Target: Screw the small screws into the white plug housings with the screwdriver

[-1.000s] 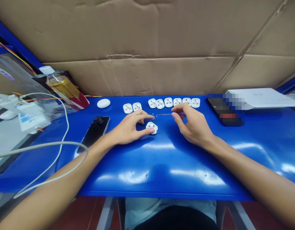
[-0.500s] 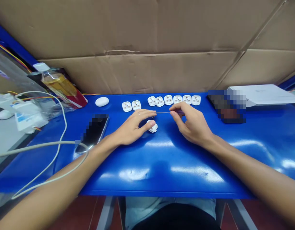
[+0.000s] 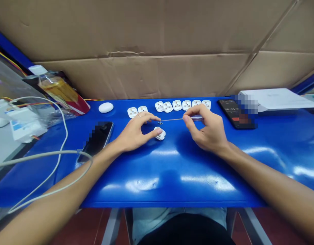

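Note:
My right hand (image 3: 204,127) grips a screwdriver (image 3: 197,118) with a clear handle, its thin shaft pointing left. The tip reaches a small cluster of screws (image 3: 160,123) on the blue table. Stretched out from the left, my left hand (image 3: 136,131) has its fingers apart, with the index fingertip at the screws by the screwdriver tip. Its thumb rests on a white plug part (image 3: 161,134) lying on the table. Behind the hands, several similar white plug parts (image 3: 176,105) sit in a row, and two more, including one plug part (image 3: 132,112), are partly behind my left hand.
A phone (image 3: 98,139) lies left, with a white cable (image 3: 62,149) looping over my left forearm. Another phone (image 3: 236,115) showing a timer and a white box (image 3: 279,98) are at right. A white oval object (image 3: 106,107) and a bottle (image 3: 60,88) stand back left, before a cardboard wall (image 3: 146,75).
My left index finger has shifted slightly left, uncovering the screws. The screwdriver's handle shows more, and its tip is now at the screws. The view has moved slightly.

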{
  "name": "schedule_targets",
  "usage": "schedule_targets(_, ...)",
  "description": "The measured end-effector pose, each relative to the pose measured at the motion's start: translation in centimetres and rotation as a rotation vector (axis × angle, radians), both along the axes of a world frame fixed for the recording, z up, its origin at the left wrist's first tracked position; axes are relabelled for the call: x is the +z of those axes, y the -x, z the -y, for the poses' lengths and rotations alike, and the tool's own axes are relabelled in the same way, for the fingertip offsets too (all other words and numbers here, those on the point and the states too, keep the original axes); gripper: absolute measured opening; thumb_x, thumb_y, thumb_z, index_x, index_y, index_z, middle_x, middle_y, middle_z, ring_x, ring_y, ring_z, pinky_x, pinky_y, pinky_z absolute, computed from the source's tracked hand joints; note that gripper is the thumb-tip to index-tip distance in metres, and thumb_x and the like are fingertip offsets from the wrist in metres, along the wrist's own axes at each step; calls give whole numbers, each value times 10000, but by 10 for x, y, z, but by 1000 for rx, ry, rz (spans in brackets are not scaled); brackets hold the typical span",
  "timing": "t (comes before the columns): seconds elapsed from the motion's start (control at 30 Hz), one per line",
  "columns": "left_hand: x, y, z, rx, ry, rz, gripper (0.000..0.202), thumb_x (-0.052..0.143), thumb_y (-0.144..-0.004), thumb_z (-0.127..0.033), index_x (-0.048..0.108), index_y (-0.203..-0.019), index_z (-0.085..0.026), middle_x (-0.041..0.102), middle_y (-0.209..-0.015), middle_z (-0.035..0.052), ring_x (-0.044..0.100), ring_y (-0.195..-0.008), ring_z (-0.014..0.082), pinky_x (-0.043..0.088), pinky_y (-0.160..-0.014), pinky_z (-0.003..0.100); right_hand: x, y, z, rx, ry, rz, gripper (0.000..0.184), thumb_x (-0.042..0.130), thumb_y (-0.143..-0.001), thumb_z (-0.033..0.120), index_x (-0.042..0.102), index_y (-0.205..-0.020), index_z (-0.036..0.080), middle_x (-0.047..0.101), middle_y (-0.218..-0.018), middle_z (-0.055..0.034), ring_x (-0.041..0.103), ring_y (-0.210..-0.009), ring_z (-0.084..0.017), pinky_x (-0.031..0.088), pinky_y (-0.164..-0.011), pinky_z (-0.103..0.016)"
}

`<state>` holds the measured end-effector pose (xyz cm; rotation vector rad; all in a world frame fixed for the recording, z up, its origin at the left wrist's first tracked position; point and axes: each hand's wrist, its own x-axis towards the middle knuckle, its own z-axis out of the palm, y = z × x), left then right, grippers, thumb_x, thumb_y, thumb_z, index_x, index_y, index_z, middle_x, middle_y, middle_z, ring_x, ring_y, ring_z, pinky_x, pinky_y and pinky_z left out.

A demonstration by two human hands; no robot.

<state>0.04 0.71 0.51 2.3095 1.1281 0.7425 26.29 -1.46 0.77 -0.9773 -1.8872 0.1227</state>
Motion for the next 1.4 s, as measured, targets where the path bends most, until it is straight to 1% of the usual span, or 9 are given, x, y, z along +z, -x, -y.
schedule_targets(0.1, 3, 1, 2, -22, 27, -44, 562, 798, -830, -587, 715, -1252, -224, 718, -1169, 76, 657, -998, 243, 530, -890, 379, 2, -1, 5, 77, 3, 31, 95, 626, -931, 147, 587, -939, 233, 692, -835, 7, 665, -712, -152, 548, -662, -272)
schedule_targets(0.2, 3, 3, 2, -77, 48, -65, 595, 842, -776, -590, 715, -1238, -238, 725, -1152, 57, 648, -967, 235, 521, -850, 361, -1, -2, 8, 154, 16, 95, 95, 622, -930, 159, 586, -971, 237, 706, -867, 9, 676, -708, -146, 567, -665, -269)
schedule_targets(0.47, -2, 3, 1, -79, 72, -70, 444, 792, -853, -530, 754, -1194, -248, 759, -1152, 49, 687, -1033, 250, 526, -932, 369, -2, -1, 5, 172, 25, 151, 72, 602, -950, 178, 585, -1005, 223, 720, -900, -12, 683, -710, -152, 567, -668, -281)
schedule_targets(0.77, -2, 2, 2, -90, 85, -46, 502, 772, -872, -562, 757, -1261, -246, 776, -1143, 62, 707, -1033, 267, 532, -944, 392, 0, -3, 5, 257, -13, 251, 98, 601, -942, 165, 609, -1024, 218, 700, -919, -35, 674, -793, -180, 548, -713, -315)
schedule_targets(0.87, -3, 2, 1, -90, 88, -50, 487, 770, -878, -554, 760, -1261, -255, 777, -1135, 60, 710, -1022, 268, 532, -938, 393, 3, -1, 8, 209, -37, 315, 83, 579, -1002, 235, 631, -1064, 217, 740, -913, -47, 701, -786, -195, 538, -695, -320)
schedule_targets(1.0, -2, 2, 1, -100, 86, -52, 475, 765, -887, -539, 762, -1264, -250, 777, -1130, 63, 709, -1027, 266, 534, -945, 388, 8, 1, 12, 113, -12, 397, 170, 539, -1063, 330, 663, -1094, 217, 789, -899, -36, 722, -705, -191, 512, -624, -310)
schedule_targets(1.13, -2, 2, 1, -101, 90, -41, 455, 759, -893, -529, 762, -1250, -247, 772, -1126, 63, 710, -1013, 259, 541, -949, 385, 10, 0, 11, 215, 46, 407, 165, 519, -1063, 279, 644, -1146, 211, 782, -1028, -68, 741, -880, -226, 558, -742, -342)
schedule_targets(1.27, -2, 3, 1, -105, 100, -45, 427, 744, -910, -517, 766, -1233, -239, 766, -1101, 64, 705, -982, 249, 545, -928, 379, 13, -1, 10, 323, 16, 454, 170, 508, -1040, 212, 616, -1171, 200, 737, -1051, -101, 697, -920, -243, 565, -791, -378)
schedule_targets(1.4, -2, 3, 0, -108, 84, -39, 485, 736, -915, -537, 740, -1293, -233, 765, -1105, 67, 705, -985, 251, 539, -916, 375, 13, -2, 10, 236, -12, 470, 201, 544, -1037, 296, 598, -1195, 184, 746, -1022, -120, 710, -891, -273, 560, -752, -401)
